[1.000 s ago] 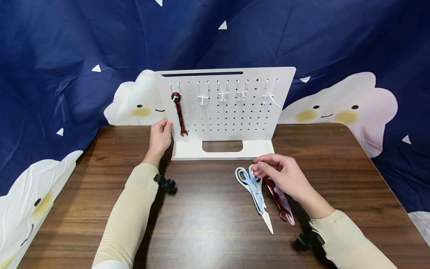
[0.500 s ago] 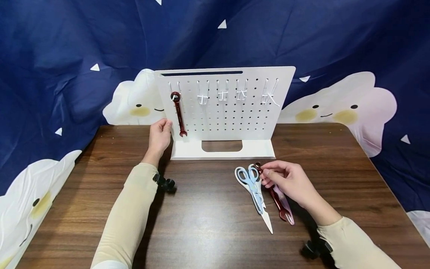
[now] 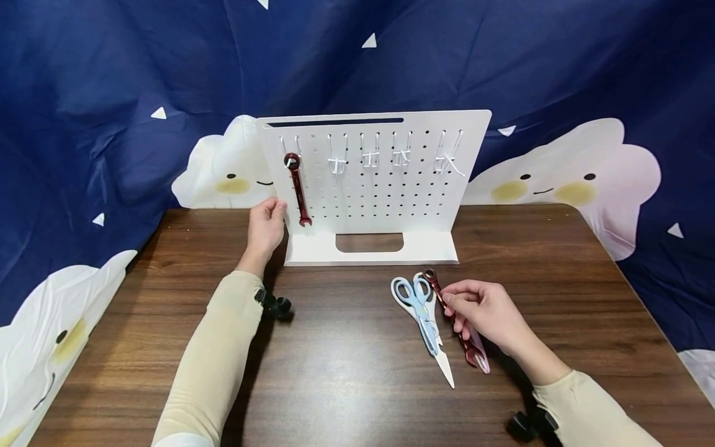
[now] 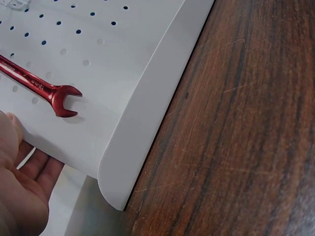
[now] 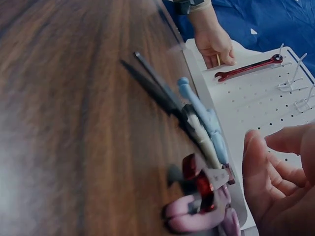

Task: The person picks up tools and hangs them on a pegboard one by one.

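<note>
My left hand (image 3: 266, 230) grips the left edge of a white pegboard (image 3: 385, 211), thumb in front and other fingers behind. Beside it a red combination wrench (image 3: 300, 192) hangs by its ring end from a hook. My right hand (image 3: 486, 310) hovers over a second red wrench (image 3: 473, 355) on the table, fingers bent and nothing between thumb and index finger in the right wrist view. Under that wrench lies a tool with pink handles (image 5: 194, 221), partly hidden. Light-blue-handled scissors (image 3: 420, 310) lie just left of the wrench, blades toward the front.
Several white wire hooks (image 3: 370, 159) stick out from the board without tools on them. The pegboard's base stands on the brown wooden table (image 3: 335, 372). Behind hangs a dark blue curtain (image 3: 313, 56) with clouds on it.
My right hand has drawn back toward the front right along the lying wrench, uncovering its ring end. The left hand and the board have stayed in place.
</note>
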A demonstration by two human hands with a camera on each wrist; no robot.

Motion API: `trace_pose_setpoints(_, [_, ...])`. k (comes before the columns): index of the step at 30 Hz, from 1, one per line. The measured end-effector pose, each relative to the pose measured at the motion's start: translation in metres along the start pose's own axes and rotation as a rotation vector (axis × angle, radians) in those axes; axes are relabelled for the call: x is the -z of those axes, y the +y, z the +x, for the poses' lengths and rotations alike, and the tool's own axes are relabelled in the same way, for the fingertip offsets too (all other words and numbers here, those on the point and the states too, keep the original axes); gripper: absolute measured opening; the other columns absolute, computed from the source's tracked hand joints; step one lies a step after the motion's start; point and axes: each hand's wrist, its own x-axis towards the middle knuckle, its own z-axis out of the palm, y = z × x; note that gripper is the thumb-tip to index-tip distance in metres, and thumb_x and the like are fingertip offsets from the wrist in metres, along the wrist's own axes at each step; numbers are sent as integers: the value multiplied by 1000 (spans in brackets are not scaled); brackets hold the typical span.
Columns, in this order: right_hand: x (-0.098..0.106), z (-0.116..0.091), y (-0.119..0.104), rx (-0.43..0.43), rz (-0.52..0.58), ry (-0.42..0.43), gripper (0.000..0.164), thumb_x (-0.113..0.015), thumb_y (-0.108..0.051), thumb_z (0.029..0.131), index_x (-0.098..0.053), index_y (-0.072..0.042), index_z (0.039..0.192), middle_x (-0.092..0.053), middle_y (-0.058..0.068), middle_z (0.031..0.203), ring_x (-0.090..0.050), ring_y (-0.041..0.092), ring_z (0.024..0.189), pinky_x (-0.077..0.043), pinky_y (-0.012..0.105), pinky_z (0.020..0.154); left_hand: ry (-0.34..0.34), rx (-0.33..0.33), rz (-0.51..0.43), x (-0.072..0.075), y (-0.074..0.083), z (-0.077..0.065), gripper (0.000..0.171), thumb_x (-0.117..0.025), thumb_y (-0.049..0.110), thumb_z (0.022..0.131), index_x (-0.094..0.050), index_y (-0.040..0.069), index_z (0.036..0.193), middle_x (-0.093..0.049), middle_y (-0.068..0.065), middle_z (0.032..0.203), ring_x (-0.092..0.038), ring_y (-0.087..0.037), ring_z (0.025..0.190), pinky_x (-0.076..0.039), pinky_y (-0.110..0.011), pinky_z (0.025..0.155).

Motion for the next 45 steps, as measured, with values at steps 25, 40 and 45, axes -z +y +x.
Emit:
trace_pose_setpoints(25, [-1,3,13,-110,-336,80,29,-78,-23,98,-74,4,107,-58,-2,57,-55,9,39,-51,34,39,-7,-33,-53,-4,0,1,32,-56,12,112,-66,-12,94,-42,13,61,-39,-3,61,-32,-20,58])
trace_pose_setpoints(40, [-5,5,14,-116,-372,71,20,-77,-20,97,-74,-1,91,-53,-6,50,-46,5,34,-38,26,34,-4,-26,-22,0,0,0,31,-57,13,112,-68,-11,96,-43,13,62,-41,-4,64,-34,-21,60])
trace_pose_setpoints(45, [-5,4,15,-122,-299,67,23,-77,-21,98,-73,2,95,-53,-6,53,-47,6,38,-39,25,37,-5,-22,-20,0,-1,0,31,-57,14,112,-68,-10,96,-43,13,62,-40,-3,63,-34,-20,60])
